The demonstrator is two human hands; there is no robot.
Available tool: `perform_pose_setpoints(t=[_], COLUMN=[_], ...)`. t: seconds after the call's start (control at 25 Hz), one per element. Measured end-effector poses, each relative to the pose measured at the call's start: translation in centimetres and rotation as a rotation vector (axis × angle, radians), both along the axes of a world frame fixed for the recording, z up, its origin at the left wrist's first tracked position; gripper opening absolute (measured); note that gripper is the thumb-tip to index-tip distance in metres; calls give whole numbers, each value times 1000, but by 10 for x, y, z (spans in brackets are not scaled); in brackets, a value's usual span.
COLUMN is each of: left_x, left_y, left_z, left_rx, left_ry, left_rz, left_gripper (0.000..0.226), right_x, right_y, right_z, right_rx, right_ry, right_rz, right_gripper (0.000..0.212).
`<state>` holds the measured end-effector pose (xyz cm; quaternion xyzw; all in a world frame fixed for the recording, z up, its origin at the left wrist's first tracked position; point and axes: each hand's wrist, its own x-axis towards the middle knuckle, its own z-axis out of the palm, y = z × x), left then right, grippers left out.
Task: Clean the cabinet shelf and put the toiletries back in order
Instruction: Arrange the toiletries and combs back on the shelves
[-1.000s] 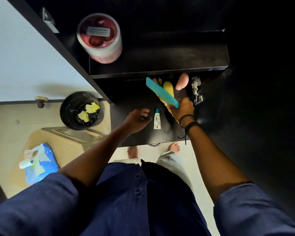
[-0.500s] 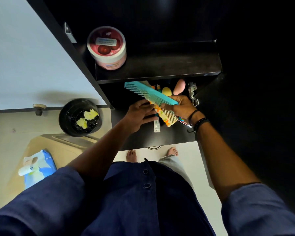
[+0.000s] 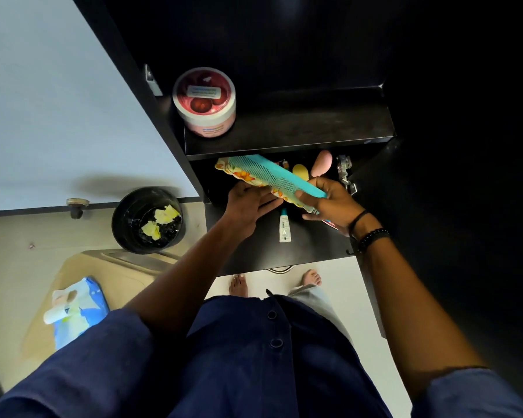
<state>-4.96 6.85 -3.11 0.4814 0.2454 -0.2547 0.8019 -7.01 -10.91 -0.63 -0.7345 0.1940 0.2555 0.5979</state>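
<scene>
Right, I'm looking down into the dark cabinet, and both hands are on one bundle over the lower shelf. My right hand is clenched around a teal comb stacked on a flowered pouch, thumb on top, fingers curled underneath. My left hand is half open, fingers flat and stretched under the pouch's near edge, supporting rather than gripping it.

I judge the comb to be light, stiff and a bit slick, so it could slide off the pouch if the stack tilts. The pouch looks soft and floppy; I'd take it from below at mid-length and pin the comb with the thumb at its spine, not the teeth.

Below the hands a small white tube lies loose on the shelf, light and easy to knock. Behind the bundle stand a yellow egg-shaped thing and a pink one, their purpose unclear in the shadow. A pink jar sits on the upper shelf, at its left end. Off to the left, a black bin on the floor holds crumpled yellow scraps.
</scene>
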Motion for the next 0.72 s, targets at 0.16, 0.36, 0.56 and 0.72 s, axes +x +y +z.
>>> perform_pose_setpoints(t=[0.16, 0.36, 0.56, 0.72], left_x=[-8, -21, -28, -40], left_y=[5, 9, 8, 6], left_z=[12, 33, 54, 71], left_rx=[-32, -133, -43, -63], left_ry=[-61, -48, -120, -139], left_rz=[-95, -120, -51, 84], left_gripper=[22, 17, 30, 30], right_x=[-11, -27, -30, -35], right_y=[-2, -4, -4, -12], right_z=[22, 36, 57, 77], right_rx=[60, 115, 88, 114], right_ry=[-35, 19, -72, -184], right_rz=[-68, -47, 13, -54], right_gripper=[33, 32, 33, 29])
